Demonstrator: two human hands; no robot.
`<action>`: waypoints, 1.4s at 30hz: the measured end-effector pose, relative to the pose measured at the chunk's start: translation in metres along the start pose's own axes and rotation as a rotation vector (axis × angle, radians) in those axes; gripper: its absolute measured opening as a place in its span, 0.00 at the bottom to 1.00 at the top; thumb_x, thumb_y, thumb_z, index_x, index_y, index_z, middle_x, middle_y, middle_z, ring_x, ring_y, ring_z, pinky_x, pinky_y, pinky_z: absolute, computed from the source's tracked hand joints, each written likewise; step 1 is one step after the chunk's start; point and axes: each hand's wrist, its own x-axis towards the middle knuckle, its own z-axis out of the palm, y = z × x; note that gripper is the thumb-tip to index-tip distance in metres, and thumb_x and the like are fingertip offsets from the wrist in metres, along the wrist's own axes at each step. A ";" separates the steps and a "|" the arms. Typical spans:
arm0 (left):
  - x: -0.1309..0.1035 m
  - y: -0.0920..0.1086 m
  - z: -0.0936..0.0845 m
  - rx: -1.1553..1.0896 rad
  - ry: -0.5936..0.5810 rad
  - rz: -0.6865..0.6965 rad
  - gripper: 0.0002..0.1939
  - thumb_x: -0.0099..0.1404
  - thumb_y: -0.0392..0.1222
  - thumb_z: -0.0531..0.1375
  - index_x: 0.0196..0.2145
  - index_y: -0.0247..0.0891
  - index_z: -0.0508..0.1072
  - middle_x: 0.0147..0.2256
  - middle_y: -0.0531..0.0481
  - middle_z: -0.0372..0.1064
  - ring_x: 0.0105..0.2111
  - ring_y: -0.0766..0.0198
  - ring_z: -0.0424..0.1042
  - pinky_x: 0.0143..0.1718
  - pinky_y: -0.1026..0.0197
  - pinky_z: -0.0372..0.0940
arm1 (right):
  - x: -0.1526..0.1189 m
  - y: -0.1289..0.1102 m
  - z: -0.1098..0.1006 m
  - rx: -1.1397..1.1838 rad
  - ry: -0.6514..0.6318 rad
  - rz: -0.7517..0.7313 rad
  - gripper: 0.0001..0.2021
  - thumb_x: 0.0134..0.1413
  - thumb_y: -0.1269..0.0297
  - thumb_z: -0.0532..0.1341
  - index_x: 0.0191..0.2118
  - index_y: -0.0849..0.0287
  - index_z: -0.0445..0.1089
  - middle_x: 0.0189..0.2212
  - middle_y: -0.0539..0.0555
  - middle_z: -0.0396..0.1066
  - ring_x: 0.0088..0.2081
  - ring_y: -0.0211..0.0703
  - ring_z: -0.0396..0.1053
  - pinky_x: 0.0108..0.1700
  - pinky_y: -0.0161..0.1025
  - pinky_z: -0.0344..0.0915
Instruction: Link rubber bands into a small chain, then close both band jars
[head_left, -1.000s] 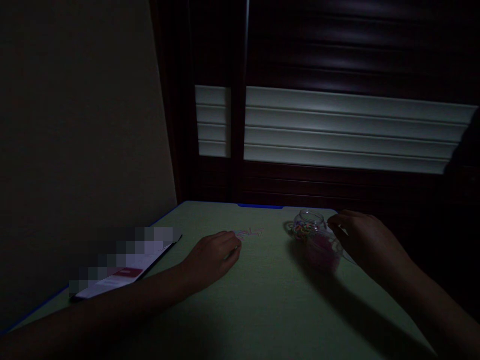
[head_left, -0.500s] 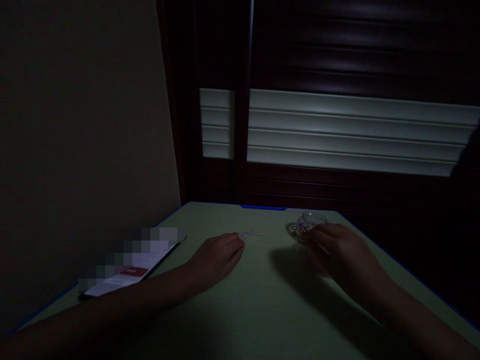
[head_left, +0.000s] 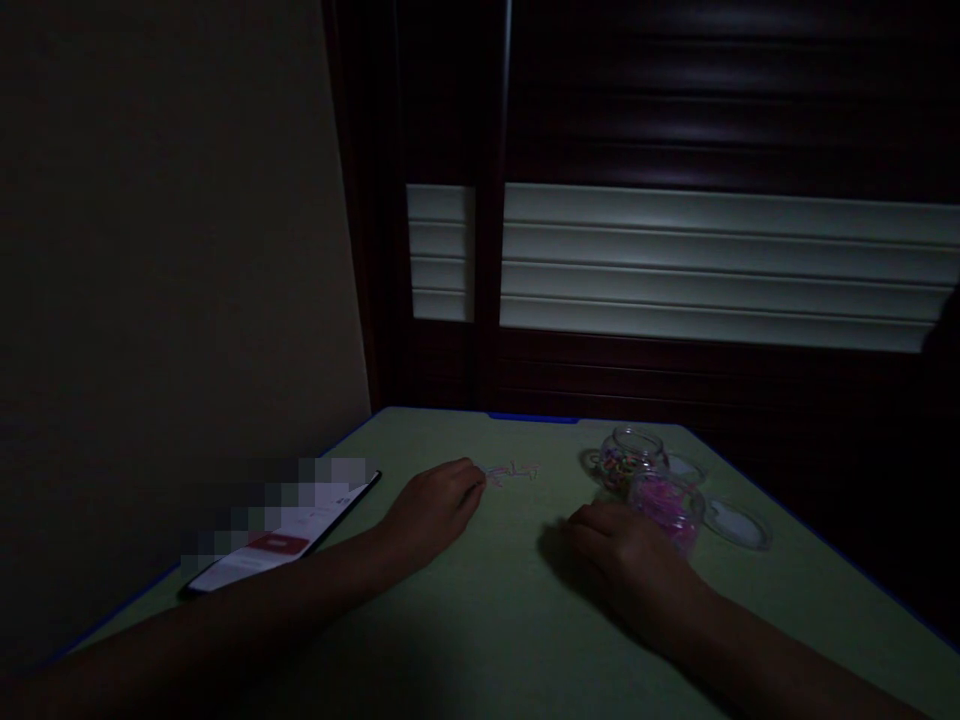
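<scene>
My left hand [head_left: 436,503] rests low over the table with its fingers curled together. Its fingertips meet the near end of a thin, pale, multicoloured strand of small pieces [head_left: 517,471]; what they pinch is hidden. Right of it, my right hand [head_left: 634,562] is closed, fingers bent down towards the tabletop, their tips out of sight. Just beyond that hand stands a clear jar of pink pieces [head_left: 667,508], partly covered by it. Behind this jar is a round clear jar of small multicoloured pieces [head_left: 626,465], its mouth uncovered.
Two clear round lids lie right of the jars, a nearer lid [head_left: 739,523] and a farther lid [head_left: 686,468]. A phone [head_left: 281,545] with a lit screen lies at the left. The pale green table [head_left: 480,620] has a blue edge; a dark slatted panel [head_left: 675,265] rises behind it.
My right hand has come down and nearer from the multicoloured jar, uncovering both jars and the lids. My left hand has barely moved. The whole view has shifted slightly.
</scene>
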 end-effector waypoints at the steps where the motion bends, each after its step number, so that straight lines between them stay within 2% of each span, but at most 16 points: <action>1: 0.001 -0.002 0.001 -0.014 0.014 -0.026 0.10 0.65 0.36 0.48 0.35 0.37 0.69 0.33 0.49 0.67 0.34 0.65 0.67 0.35 0.63 0.61 | -0.001 0.000 -0.001 0.007 -0.004 0.003 0.07 0.56 0.71 0.54 0.31 0.59 0.68 0.27 0.51 0.67 0.29 0.37 0.62 0.32 0.35 0.55; 6: 0.007 -0.015 0.006 -0.159 0.066 -0.180 0.09 0.63 0.38 0.51 0.32 0.36 0.71 0.32 0.49 0.69 0.33 0.64 0.69 0.34 0.63 0.62 | -0.004 0.000 -0.003 0.003 -0.015 -0.026 0.07 0.57 0.71 0.53 0.34 0.59 0.68 0.28 0.51 0.68 0.30 0.37 0.63 0.33 0.35 0.55; 10: 0.010 -0.021 0.009 -0.243 0.092 -0.248 0.09 0.62 0.38 0.52 0.31 0.36 0.71 0.30 0.50 0.70 0.30 0.64 0.69 0.32 0.63 0.62 | -0.005 -0.001 -0.002 -0.023 -0.013 -0.046 0.06 0.56 0.71 0.54 0.32 0.59 0.67 0.27 0.51 0.67 0.28 0.37 0.63 0.32 0.36 0.54; 16: 0.007 -0.015 0.007 -0.173 0.089 -0.183 0.09 0.63 0.37 0.51 0.31 0.35 0.71 0.32 0.49 0.67 0.32 0.65 0.68 0.34 0.63 0.62 | -0.004 -0.001 -0.006 -0.022 -0.010 -0.060 0.07 0.56 0.72 0.53 0.32 0.59 0.68 0.27 0.51 0.68 0.29 0.37 0.63 0.32 0.36 0.55; 23: 0.000 -0.003 0.005 0.243 -0.032 -0.062 0.11 0.66 0.36 0.47 0.36 0.36 0.70 0.37 0.46 0.63 0.36 0.61 0.66 0.34 0.60 0.61 | -0.003 -0.002 -0.011 -0.035 -0.020 -0.074 0.07 0.56 0.73 0.54 0.35 0.59 0.69 0.29 0.52 0.69 0.30 0.38 0.64 0.33 0.37 0.56; 25: 0.000 -0.004 0.006 0.301 -0.050 -0.044 0.11 0.67 0.35 0.47 0.36 0.36 0.69 0.36 0.46 0.63 0.37 0.61 0.65 0.34 0.60 0.61 | -0.003 -0.002 -0.012 -0.034 -0.037 -0.071 0.07 0.55 0.74 0.54 0.35 0.60 0.68 0.29 0.52 0.69 0.30 0.39 0.64 0.33 0.37 0.56; 37: 0.001 -0.007 0.008 0.287 -0.088 -0.053 0.13 0.66 0.36 0.47 0.33 0.36 0.71 0.34 0.45 0.65 0.37 0.59 0.65 0.36 0.58 0.60 | -0.005 -0.002 -0.010 -0.046 -0.065 -0.079 0.08 0.56 0.74 0.53 0.37 0.59 0.68 0.30 0.52 0.69 0.30 0.39 0.64 0.33 0.37 0.56; 42: 0.004 -0.009 0.008 0.178 -0.096 -0.150 0.12 0.66 0.36 0.48 0.34 0.36 0.72 0.34 0.47 0.66 0.37 0.61 0.66 0.37 0.61 0.59 | -0.005 -0.002 -0.009 -0.053 -0.031 -0.105 0.06 0.55 0.73 0.54 0.35 0.59 0.68 0.28 0.51 0.68 0.28 0.38 0.63 0.31 0.36 0.55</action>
